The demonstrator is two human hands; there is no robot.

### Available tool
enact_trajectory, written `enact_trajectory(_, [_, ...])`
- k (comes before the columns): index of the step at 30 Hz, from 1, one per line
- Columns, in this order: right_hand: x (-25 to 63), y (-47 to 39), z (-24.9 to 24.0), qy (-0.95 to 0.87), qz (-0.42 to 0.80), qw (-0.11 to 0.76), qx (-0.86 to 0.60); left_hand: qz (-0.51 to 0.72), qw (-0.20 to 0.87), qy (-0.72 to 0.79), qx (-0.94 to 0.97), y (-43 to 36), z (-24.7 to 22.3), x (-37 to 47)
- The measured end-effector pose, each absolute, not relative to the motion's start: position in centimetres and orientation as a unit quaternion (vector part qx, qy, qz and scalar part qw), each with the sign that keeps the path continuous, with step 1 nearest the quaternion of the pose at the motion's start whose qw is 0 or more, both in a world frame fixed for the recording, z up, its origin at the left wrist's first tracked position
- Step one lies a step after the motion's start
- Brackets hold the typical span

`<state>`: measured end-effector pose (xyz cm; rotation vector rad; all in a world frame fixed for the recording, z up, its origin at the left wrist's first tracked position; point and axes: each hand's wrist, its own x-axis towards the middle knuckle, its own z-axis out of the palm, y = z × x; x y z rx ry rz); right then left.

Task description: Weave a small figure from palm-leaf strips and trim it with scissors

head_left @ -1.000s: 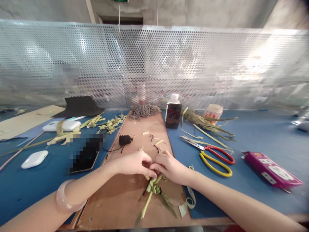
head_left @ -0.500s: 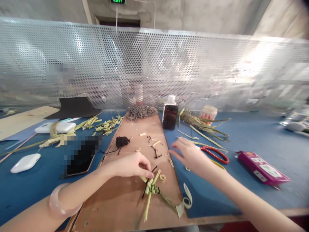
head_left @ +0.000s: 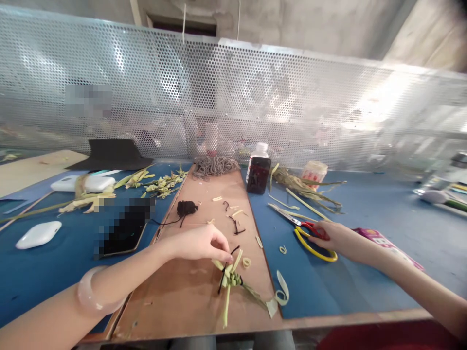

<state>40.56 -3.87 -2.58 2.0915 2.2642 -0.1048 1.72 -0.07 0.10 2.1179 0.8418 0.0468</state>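
My left hand (head_left: pixel 207 244) is closed in a pinch at the top of a small woven leaf piece (head_left: pixel 232 278), above the brown board. A short black cord (head_left: pixel 222 281) is tied about that piece beside the fingertips; whether they grip leaf or cord, or both, is hard to see. Pale strips stick out of it, and a dried tail runs toward the board's right edge. On the blue mat to the right, my right hand (head_left: pixel 333 238) has its fingers at the red handle of the scissors (head_left: pixel 306 238), whose yellow handle loop shows below. The blades point away to the left.
Behind the hands lie a black cord ball (head_left: pixel 187 208), grey cord (head_left: pixel 215 166), a dark bottle (head_left: pixel 259 174) and dried leaves (head_left: pixel 301 187). A purple packet (head_left: pixel 379 243) sits partly behind my right forearm. At left are a phone (head_left: pixel 126 228) and a white case (head_left: pixel 39 235).
My right hand has moved right from beside the board and now has hold of the scissors' handle. My left hand keeps its pinch on the leaf piece. The view has tilted slightly.
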Motion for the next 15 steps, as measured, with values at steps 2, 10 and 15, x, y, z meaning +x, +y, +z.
enact_trajectory(2, [40.1, -3.8, -2.6, 0.716, -0.028, 0.037, 0.697, 0.02, 0.425, 0.324, 0.845, -0.1, 0.1, 1.7])
enact_trajectory(10, [38.3, -5.5, -0.3, 0.682, -0.03, 0.044, 0.73, 0.035, 0.445, 0.296, 0.844, -0.5, 0.3, 1.4])
enact_trajectory(15, [36.1, -9.8, 1.7, 0.607, -0.156, -0.007, 0.779, 0.059, 0.46, 0.286, 0.839, -0.5, 0.1, 1.2])
